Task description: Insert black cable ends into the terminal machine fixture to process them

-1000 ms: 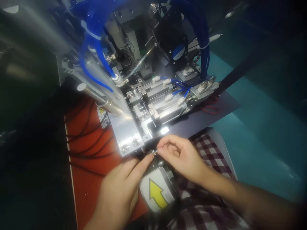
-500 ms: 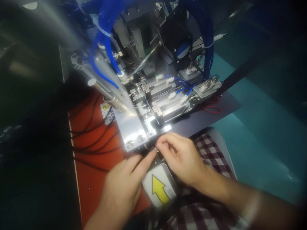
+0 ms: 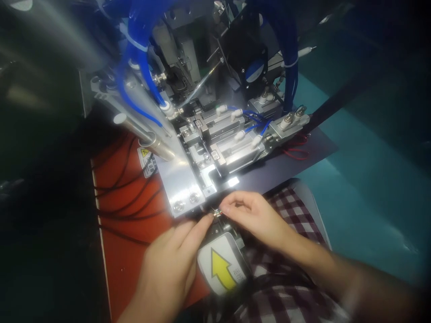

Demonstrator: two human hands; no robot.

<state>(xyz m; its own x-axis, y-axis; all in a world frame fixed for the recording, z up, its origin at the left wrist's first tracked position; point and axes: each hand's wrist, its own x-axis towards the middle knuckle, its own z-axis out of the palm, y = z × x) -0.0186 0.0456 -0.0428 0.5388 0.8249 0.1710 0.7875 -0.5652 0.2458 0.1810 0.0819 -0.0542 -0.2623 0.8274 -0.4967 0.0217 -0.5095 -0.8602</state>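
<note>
A small shiny metal part (image 3: 217, 213) sits at the front edge of the machine, between my fingertips. My right hand (image 3: 247, 215) pinches at its right side, with thumb and index finger together and the other fingers curled. From the left, the thumb tip of my left hand (image 3: 175, 255) presses against the same part, while its other fingers are partly hidden below the metal plate (image 3: 180, 181). Just under the part is a dark metal fixture (image 3: 217, 231). A white label with a yellow arrow (image 3: 220, 264) lies nearer to me. The part's exact kind is too small to tell.
Pneumatic cylinders (image 3: 239, 152) with white fittings and blue hoses (image 3: 139, 58) stand behind my hands. A metal post (image 3: 144, 137) rises at the left. Black cables (image 3: 124, 215) cross the orange-red base (image 3: 131, 260). Checkered cloth (image 3: 283, 260) covers my lap.
My right hand has flattened and turned slightly, its fingertips staying at the small metal part. More of the part and the fixture now shows. The view has shifted a little.
</note>
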